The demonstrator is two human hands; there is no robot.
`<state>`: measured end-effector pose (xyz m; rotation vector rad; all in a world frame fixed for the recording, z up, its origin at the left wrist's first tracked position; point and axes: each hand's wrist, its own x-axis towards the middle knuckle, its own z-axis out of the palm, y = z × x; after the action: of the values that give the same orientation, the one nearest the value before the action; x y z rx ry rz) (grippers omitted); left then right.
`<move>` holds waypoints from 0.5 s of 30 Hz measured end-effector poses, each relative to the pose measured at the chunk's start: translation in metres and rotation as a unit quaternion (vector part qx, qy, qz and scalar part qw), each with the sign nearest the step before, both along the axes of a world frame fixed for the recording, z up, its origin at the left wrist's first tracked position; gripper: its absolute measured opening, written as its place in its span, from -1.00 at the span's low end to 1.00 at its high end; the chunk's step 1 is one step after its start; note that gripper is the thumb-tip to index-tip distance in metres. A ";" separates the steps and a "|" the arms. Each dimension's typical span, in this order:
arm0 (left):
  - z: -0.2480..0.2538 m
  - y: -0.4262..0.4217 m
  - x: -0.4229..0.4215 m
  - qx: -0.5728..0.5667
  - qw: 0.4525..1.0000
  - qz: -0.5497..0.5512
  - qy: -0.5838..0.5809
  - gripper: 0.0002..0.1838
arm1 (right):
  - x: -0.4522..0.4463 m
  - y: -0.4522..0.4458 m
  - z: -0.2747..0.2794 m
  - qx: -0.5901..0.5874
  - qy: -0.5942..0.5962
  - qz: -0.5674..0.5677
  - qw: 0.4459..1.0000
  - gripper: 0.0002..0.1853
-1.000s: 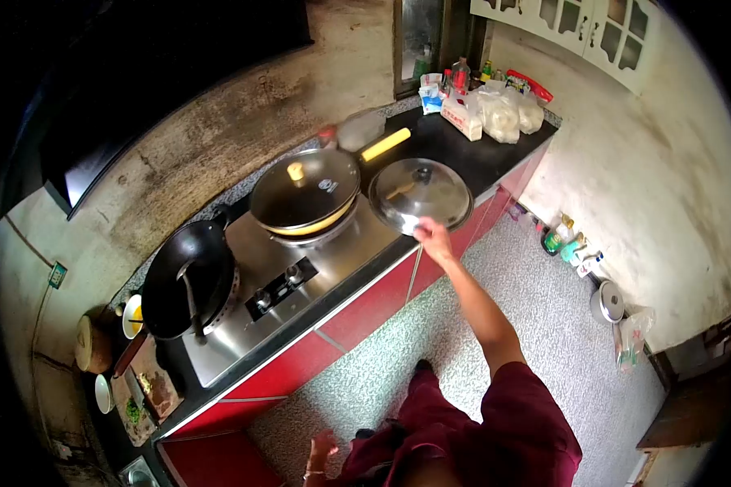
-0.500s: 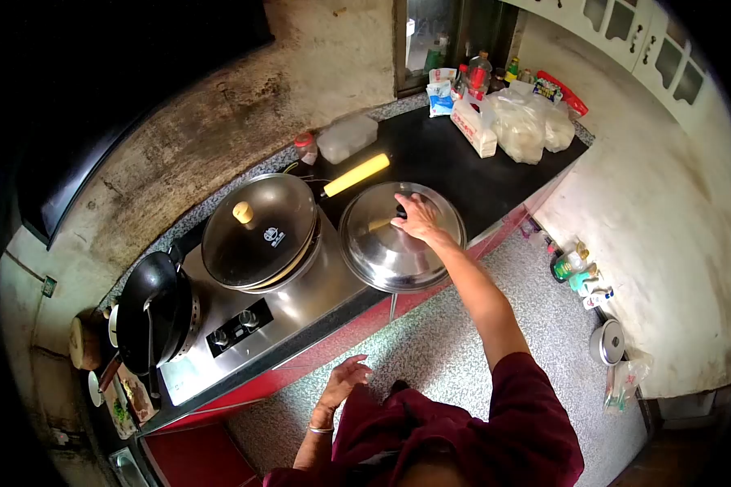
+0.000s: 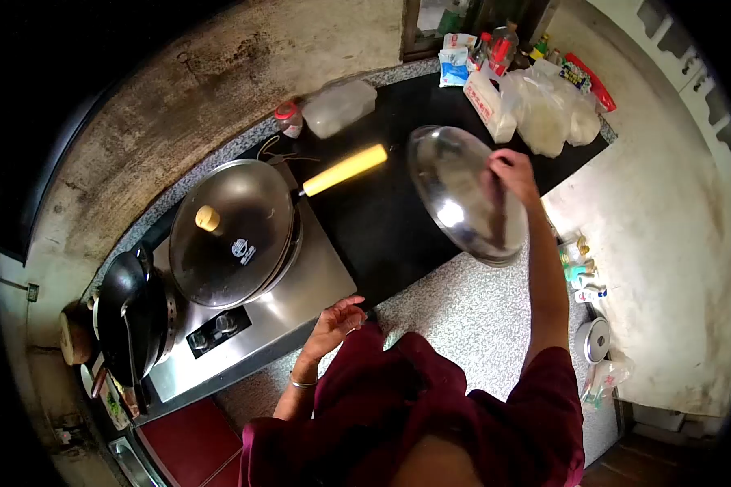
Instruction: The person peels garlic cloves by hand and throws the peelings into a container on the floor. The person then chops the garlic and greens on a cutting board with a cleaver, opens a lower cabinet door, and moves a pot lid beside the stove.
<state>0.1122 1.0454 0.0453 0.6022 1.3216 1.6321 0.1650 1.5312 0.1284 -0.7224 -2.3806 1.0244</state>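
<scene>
My right hand (image 3: 513, 173) is closed on the knob side of a shiny metal lid (image 3: 455, 191), which hangs tilted above the counter's front edge. The knob itself is hidden behind my fingers. My left hand (image 3: 333, 326) is near the front edge of the stove, its fingers loosely curled and apart, with nothing visible in it. A pan with a yellow handle (image 3: 345, 170) sits on the right burner, covered by a dark glass lid (image 3: 235, 235) with a wooden knob. A black wok (image 3: 126, 325) with a ladle in it stands on the left burner.
Plastic bags (image 3: 544, 114), bottles and packets stand at the counter's far right. A clear container (image 3: 339, 108) and a red-lidded jar (image 3: 288, 119) are by the wall. Below on the floor are several bottles and a lidded pot (image 3: 597, 340). A cutting board lies beyond the wok.
My right hand has lifted the metal lid off the counter and tilted it, moving it right. My left hand stays low near the stove edge. The view has shifted.
</scene>
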 end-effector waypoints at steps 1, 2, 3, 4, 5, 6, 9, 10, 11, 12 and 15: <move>-0.001 0.009 -0.007 0.000 1.000 0.000 -0.003 -0.63 | 0.011 0.021 0.005 0.005 0.035 0.007 0.999 -0.84; 0.000 0.017 -0.012 -0.018 1.000 -0.012 0.008 -0.63 | 0.024 0.036 0.007 0.006 0.068 0.014 0.998 -0.86; 0.000 0.024 -0.014 -0.037 0.999 -0.024 0.020 -0.63 | 0.035 0.049 0.006 -0.013 0.079 0.002 0.997 -0.85; 0.003 0.031 -0.015 -0.038 0.999 -0.021 0.019 -0.63 | 0.042 0.061 0.004 -0.031 0.093 -0.009 0.995 -0.85; 0.007 0.041 -0.017 -0.064 0.997 -0.026 0.023 -0.64 | 0.045 0.065 0.004 -0.029 0.063 -0.032 0.997 -0.85; 0.010 0.053 -0.020 -0.088 0.995 -0.028 0.030 -0.64 | 0.046 0.074 -0.003 -0.040 0.080 -0.007 0.996 -0.86; 0.002 0.084 -0.017 -0.058 0.995 -0.004 0.082 -0.64 | 0.030 0.085 -0.019 0.063 0.037 0.021 0.997 -0.85; 0.002 0.092 -0.014 -0.054 0.995 0.003 0.084 -0.63 | 0.020 0.074 -0.021 0.100 0.019 0.018 0.995 -0.82; 0.000 0.101 -0.011 -0.074 0.993 0.011 0.088 -0.63 | 0.011 0.065 -0.025 0.139 -0.020 0.006 0.990 -0.78; -0.001 0.109 -0.004 -0.056 0.996 0.026 0.068 -0.63 | -0.003 0.060 -0.026 0.181 -0.053 -0.007 0.982 -0.73; 0.007 0.134 0.016 -0.078 0.995 0.038 0.045 -0.62 | -0.041 0.026 -0.008 0.152 -0.126 0.020 0.980 -0.67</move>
<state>0.1286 1.1792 0.0524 0.5426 1.5392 1.5592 0.1237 1.5572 0.1207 -0.7269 -2.6982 0.5877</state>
